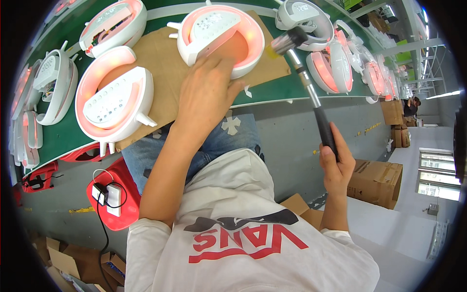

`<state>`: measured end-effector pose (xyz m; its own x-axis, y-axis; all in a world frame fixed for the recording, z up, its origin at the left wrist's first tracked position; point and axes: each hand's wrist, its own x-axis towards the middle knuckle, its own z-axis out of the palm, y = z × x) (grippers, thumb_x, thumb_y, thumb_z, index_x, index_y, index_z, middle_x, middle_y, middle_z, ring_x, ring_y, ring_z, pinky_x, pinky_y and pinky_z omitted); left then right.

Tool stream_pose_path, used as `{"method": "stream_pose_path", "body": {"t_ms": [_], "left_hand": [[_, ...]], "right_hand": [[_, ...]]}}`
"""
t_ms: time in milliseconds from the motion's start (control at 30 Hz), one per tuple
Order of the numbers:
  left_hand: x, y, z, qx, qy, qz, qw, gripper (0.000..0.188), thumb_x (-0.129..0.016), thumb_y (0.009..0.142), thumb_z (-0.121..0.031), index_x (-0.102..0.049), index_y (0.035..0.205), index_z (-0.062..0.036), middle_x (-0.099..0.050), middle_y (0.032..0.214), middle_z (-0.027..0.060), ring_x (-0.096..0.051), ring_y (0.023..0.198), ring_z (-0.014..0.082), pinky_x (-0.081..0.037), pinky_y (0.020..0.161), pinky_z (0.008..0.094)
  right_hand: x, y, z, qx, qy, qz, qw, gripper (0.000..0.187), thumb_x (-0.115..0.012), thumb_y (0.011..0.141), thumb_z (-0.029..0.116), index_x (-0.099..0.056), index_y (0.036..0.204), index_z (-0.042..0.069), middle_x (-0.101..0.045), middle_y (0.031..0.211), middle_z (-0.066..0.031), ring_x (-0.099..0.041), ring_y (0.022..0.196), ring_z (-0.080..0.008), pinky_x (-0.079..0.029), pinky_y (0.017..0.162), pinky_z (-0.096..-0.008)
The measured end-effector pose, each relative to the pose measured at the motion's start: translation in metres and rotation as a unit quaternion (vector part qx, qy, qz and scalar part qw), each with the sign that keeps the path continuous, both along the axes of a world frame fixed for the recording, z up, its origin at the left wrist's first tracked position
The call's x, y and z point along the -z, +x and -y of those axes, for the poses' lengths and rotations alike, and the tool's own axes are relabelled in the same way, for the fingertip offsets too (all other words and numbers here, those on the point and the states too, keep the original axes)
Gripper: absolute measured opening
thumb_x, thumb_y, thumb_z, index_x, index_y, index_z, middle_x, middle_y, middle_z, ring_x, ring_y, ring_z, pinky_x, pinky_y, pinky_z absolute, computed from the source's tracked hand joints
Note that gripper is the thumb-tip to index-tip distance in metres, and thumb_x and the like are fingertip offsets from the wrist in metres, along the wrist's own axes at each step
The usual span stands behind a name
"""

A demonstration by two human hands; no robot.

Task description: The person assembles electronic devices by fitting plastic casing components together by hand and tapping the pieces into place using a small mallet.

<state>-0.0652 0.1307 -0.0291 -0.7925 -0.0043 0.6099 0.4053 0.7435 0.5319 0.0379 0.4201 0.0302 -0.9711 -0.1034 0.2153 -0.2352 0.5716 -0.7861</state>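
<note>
My left hand (206,87) lies over the near edge of a white ring-shaped lamp (253,36), gripping it. The lamp glows pink-orange inside and carries a display panel with a lit readout; my fingertips are partly blurred and hidden against it. In my right hand (337,165) is a mallet (308,85), held by its black grip. Its shaft is metallic, and the dark head with a yellowish face is raised beside the lamp's right side, apart from it. A second lit lamp (87,114) rests to the left of my left hand.
Brown cardboard (163,58) covers part of the green bench (265,92). More lamps stand around it, including a far-left one with an exposed interior (116,24) and others at right (331,68). A red stool (119,219) bears white adapters and cables; a cardboard box (374,182) sits at right.
</note>
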Motion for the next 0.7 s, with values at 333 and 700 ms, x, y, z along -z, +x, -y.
{"method": "stream_pose_path", "body": {"t_ms": [333,700], "left_hand": [[-0.004,0.005,0.012,0.068,0.115,0.155,0.979,0.032,-0.076,0.08,-0.01,-0.068,0.109,0.0024,-0.067,0.087,0.0185,-0.066,0.078,0.029,-0.052,0.074,0.0382],[-0.009,0.02,0.018,0.091,0.097,0.1,0.986,0.039,-0.076,0.08,-0.008,-0.066,0.116,0.001,-0.068,0.108,0.0175,-0.065,0.094,0.0358,-0.052,0.081,0.0426]], "right_hand": [[0.042,-0.016,0.0,0.02,-0.055,0.017,0.998,0.048,-0.063,0.099,0.018,-0.052,0.14,-0.006,-0.058,0.079,-0.002,-0.05,0.066,-0.0079,-0.041,0.06,-0.0227],[0.062,-0.067,0.029,-0.053,0.052,-0.099,0.992,0.043,-0.055,0.093,-0.002,-0.056,0.136,-0.001,-0.056,0.085,-0.0106,-0.053,0.072,-0.0199,-0.044,0.068,-0.0291]]}}
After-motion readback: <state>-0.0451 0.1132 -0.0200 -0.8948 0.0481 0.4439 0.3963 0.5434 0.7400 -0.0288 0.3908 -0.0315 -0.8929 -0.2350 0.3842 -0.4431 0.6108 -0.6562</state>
